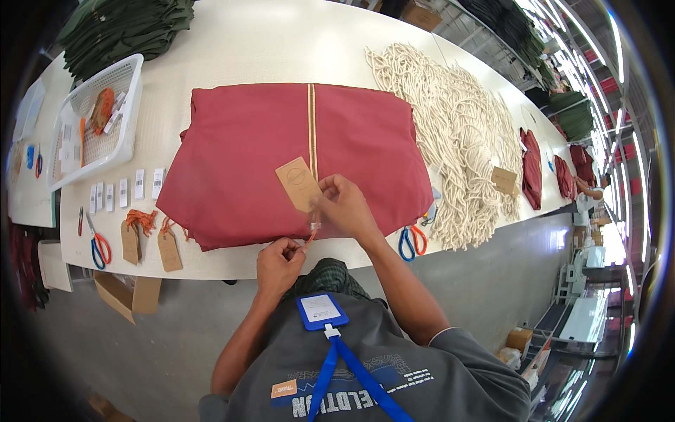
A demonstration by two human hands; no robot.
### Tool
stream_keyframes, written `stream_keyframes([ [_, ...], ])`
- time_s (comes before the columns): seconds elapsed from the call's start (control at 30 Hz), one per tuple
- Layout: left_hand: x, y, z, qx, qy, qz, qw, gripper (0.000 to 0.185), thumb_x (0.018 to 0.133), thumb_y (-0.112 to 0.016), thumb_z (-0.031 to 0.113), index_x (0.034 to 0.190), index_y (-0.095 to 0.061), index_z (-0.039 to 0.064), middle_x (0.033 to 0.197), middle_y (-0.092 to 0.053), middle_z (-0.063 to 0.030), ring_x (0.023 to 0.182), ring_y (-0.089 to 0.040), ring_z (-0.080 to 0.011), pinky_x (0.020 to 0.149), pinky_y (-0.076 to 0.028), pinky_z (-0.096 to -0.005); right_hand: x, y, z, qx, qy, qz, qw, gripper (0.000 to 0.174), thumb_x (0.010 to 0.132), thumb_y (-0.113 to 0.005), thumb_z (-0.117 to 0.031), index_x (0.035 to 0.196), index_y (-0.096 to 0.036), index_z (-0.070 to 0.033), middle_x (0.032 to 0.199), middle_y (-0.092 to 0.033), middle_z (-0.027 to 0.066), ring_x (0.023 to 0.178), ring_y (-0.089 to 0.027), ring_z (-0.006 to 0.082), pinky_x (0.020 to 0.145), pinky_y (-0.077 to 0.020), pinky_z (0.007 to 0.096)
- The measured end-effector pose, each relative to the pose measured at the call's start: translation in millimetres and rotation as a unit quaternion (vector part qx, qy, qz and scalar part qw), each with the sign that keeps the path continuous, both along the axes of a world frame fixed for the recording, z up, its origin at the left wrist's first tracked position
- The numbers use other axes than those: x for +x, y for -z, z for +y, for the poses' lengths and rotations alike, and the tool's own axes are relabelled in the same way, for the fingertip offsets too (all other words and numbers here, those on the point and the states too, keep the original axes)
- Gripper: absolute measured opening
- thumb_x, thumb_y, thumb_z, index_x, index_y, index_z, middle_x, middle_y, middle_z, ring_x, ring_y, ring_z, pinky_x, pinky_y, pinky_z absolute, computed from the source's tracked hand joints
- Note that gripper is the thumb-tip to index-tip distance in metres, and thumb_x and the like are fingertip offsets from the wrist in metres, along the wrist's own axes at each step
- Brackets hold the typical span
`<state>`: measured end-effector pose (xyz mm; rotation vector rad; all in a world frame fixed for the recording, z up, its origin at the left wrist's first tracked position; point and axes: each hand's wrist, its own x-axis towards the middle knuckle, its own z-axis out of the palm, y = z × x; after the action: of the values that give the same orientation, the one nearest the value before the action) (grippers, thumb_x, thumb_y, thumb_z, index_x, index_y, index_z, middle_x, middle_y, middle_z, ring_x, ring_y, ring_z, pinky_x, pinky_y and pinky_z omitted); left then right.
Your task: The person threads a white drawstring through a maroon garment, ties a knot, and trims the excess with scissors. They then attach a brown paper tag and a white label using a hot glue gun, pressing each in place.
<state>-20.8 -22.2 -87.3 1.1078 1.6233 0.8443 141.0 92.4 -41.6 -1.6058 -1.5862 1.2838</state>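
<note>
Before me lies a folded dark red fabric article (pixel 248 153) with a striped tan and dark band (pixel 312 121) down its middle. Over its lower half, my right hand (pixel 348 208) pinches a brown cardboard hang tag (pixel 298 183) near its lower end. An orange string (pixel 312 235) runs from the tag down to my left hand (pixel 279 266), whose curled fingers grip it by the table's front edge. A small white piece (pixel 315 226) sits on the string, too small to identify. The fingertips of my left hand are partly hidden.
White table (pixel 237 47) holds a heap of cream cords (pixel 453 142), a white plastic basket (pixel 126 132), and dark green fabric (pixel 132 31). Scissors (pixel 99 248) and scissors (pixel 412 242) flank the article. Left are cardboard tags (pixel 170 250) and several white labels (pixel 139 183).
</note>
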Motion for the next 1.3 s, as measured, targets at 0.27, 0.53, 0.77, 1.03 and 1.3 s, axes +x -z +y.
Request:
stream_keyframes([
  [0.27,28,-4,-1,0.053,-0.093,0.051,0.993,0.023,0.083,-0.078,0.023,0.089,-0.074,0.001,0.065,-0.066,-0.0085,0.055,-0.059,-0.0168,0.055,-0.046,-0.0327,15,1,9,-0.105,-0.039,0.125,0.986,0.013,0.092,-0.067,-0.009,0.095,-0.058,-0.001,0.078,-0.065,0.0042,0.061,-0.059,0.0075,0.052,-0.0465,0.0231],
  [0.53,30,-23,-27,0.149,-0.121,-0.023,0.981,0.011,0.089,-0.072,0.009,0.089,-0.071,-0.002,0.071,-0.066,-0.0054,0.062,-0.06,-0.0095,0.058,-0.046,-0.0253,33,7,7,-0.136,-0.006,0.271,0.953,0.011,0.091,-0.065,-0.004,0.097,-0.057,-0.001,0.083,-0.069,0.0085,0.067,-0.066,0.0122,0.058,-0.0546,0.0247],
  [0.77,27,-54,-23,0.016,-0.131,-0.179,0.975,0.012,0.093,-0.069,0.008,0.099,-0.07,-0.002,0.078,-0.068,-0.0054,0.067,-0.061,-0.0081,0.061,-0.048,-0.0224,33,3,4,-0.105,-0.06,0.356,0.927,0.015,0.093,-0.066,-0.003,0.106,-0.06,0.001,0.089,-0.071,0.0097,0.077,-0.069,0.0141,0.067,-0.0568,0.026],
  [1.03,25,-62,-21,-0.05,-0.117,-0.184,0.975,0.014,0.092,-0.07,0.013,0.096,-0.067,-0.001,0.076,-0.069,-0.0072,0.063,-0.063,-0.0098,0.057,-0.049,-0.0225,43,-2,-4,-0.081,-0.105,0.336,0.932,0.013,0.095,-0.06,0.0,0.108,-0.064,0.0,0.094,-0.07,0.0062,0.083,-0.068,0.0103,0.071,-0.0558,0.0243],
  [1.3,20,-61,-17,-0.038,-0.172,-0.275,0.945,0.013,0.093,-0.069,0.013,0.095,-0.064,0.001,0.087,-0.07,-0.0095,0.07,-0.066,-0.0133,0.06,-0.05,-0.0241,51,-3,-6,-0.013,-0.241,0.297,0.924,0.012,0.096,-0.058,0.001,0.102,-0.068,-0.001,0.087,-0.068,-0.0009,0.079,-0.061,0.004,0.068,-0.0487,0.0217],
])
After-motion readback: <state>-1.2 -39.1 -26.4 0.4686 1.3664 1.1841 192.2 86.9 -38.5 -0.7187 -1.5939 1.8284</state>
